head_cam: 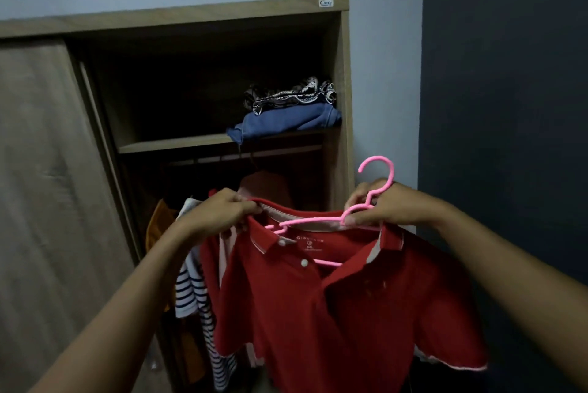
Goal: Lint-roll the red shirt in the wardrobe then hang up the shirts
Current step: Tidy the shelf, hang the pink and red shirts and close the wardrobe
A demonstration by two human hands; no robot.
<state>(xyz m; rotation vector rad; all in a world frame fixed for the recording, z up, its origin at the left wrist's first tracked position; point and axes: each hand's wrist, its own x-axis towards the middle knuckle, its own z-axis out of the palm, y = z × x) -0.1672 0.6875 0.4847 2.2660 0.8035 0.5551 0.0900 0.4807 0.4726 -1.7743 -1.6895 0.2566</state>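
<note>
A red polo shirt [334,303] with white-edged collar hangs in front of me, outside the open wardrobe [345,80]. A pink plastic hanger [318,220] sits partly inside its neck opening, hook up and tilted. My left hand [222,211] pinches the collar at its left end. My right hand [385,205] grips the hanger just below the hook, together with the collar's right side. No lint roller is in view.
Inside the wardrobe a rail [241,155] runs under a shelf [178,142]; a striped shirt [194,290], an orange garment [159,227] and a reddish one [264,184] hang there. Folded blue and patterned clothes [286,115] lie on the shelf. A sliding door [47,185] covers the left; a dark wall [509,106] stands right.
</note>
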